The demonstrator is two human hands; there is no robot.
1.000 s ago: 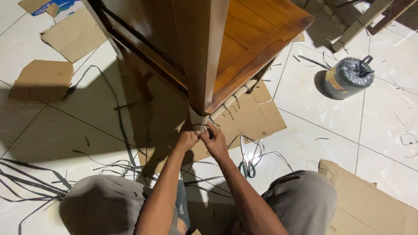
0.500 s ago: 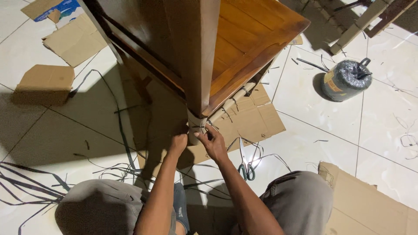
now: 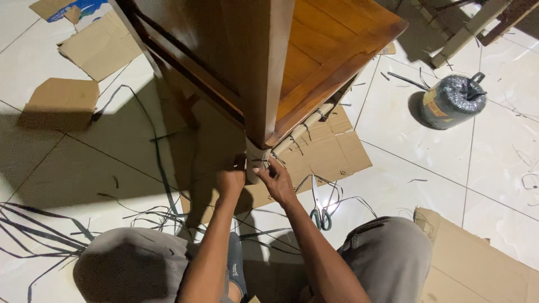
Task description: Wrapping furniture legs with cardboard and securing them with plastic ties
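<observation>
A brown wooden chair (image 3: pixel 314 50) stands in front of me, seen from above, with its tall back post nearest. The lower part of that leg is wrapped in pale cardboard (image 3: pixel 254 154) bound with thin dark strapping. My left hand (image 3: pixel 231 178) presses against the left side of the wrapped leg. My right hand (image 3: pixel 276 178) pinches the strapping at the wrap's front, fingers closed on it. A second cardboard-wrapped rail (image 3: pixel 297 132) runs back under the seat.
Scissors with green handles (image 3: pixel 320 209) lie on the floor right of my right hand. Flat cardboard (image 3: pixel 331 151) lies under the chair, more pieces (image 3: pixel 59 101) at left and bottom right. A wrapped roll of strapping (image 3: pixel 452 100) sits far right. Loose dark strap offcuts (image 3: pixel 39 230) litter the tiles.
My left hand slid down and left off the knot to the side of the wrapped leg. My right hand stayed at the strapping. The view shifted slightly.
</observation>
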